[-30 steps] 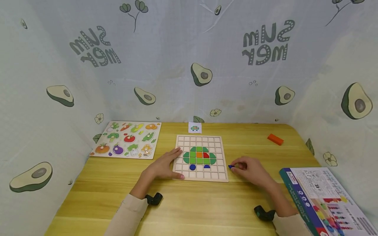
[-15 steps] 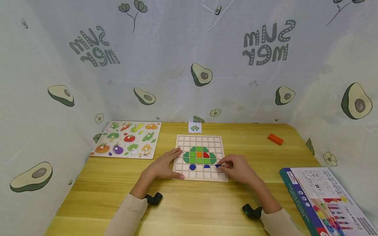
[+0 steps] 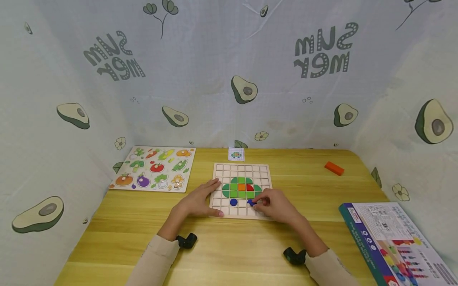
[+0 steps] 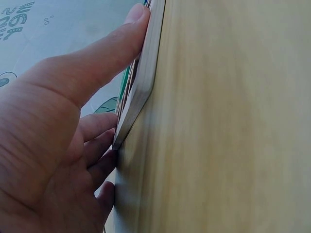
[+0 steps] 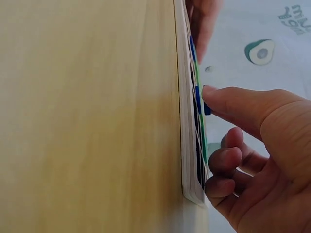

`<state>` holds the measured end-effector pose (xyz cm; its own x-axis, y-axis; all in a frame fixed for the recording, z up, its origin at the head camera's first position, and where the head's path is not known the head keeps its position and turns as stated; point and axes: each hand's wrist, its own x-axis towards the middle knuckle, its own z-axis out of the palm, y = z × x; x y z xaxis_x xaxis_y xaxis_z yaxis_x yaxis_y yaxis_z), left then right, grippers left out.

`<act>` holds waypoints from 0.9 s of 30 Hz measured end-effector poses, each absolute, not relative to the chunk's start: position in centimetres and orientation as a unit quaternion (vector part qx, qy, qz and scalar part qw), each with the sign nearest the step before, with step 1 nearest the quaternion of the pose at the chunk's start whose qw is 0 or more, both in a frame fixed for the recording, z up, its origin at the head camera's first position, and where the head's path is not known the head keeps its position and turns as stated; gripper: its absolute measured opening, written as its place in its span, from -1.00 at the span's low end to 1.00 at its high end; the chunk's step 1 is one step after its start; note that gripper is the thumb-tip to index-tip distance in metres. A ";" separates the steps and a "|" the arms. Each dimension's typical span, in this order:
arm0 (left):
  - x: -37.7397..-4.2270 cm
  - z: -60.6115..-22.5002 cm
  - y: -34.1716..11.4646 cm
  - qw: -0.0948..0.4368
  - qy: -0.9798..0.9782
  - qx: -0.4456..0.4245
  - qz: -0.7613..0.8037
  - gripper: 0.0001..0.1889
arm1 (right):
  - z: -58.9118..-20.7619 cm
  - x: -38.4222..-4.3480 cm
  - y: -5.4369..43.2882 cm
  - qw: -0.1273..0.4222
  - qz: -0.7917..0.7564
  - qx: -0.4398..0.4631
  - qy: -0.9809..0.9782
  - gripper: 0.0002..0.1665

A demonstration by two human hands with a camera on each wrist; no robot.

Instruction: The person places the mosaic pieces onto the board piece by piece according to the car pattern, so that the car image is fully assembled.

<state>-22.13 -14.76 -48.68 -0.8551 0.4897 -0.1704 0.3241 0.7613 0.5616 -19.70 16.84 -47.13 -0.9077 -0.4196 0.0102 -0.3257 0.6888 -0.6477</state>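
Observation:
A square wooden grid board [image 3: 259,171] lies flat on the table, with green, orange and red pieces set in its middle. A blue round [image 3: 233,202] sits below them at the left, and a blue half-round [image 3: 249,201] at the right. My left hand [image 3: 196,201] rests along the board's left edge, thumb at the near corner and fingers spread. Above the board's lower right, my right hand [image 3: 277,206] pinches another blue half-round piece [image 5: 207,108] by the blue half-round in the grid. The fingers partly hide this held piece.
A small pattern card [image 3: 236,154] lies beyond the board. At the left is a vegetable peg puzzle [image 3: 171,161]. An orange block [image 3: 334,168] lies at the back right, and a printed box [image 3: 379,222] at the right edge. Printed cloth [image 3: 214,131] hangs behind the table.
My right hand has moved left, from beside the board to over its lower right, bringing the blue half-round along. The left hand has stayed in place.

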 end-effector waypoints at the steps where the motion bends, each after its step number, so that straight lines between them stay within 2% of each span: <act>1: -22.1 -48.7 -14.8 0.156 0.925 0.220 0.266 0.22 | -47.2 -19.7 16.8 0.071 -0.339 -0.201 0.917 -0.85; 10: -22.3 -48.7 -14.8 0.158 0.925 0.220 0.266 0.22 | -47.8 -20.0 16.6 0.073 -0.345 -0.208 0.912 -0.85; 19: -22.3 -48.8 -14.7 0.157 0.924 0.222 0.268 0.22 | -48.2 -20.2 16.4 0.072 -0.348 -0.201 0.913 -0.92; 27: -22.1 -48.7 -14.7 0.154 0.924 0.219 0.271 0.22 | -47.7 -20.4 17.3 0.087 -0.371 -0.153 0.912 -0.90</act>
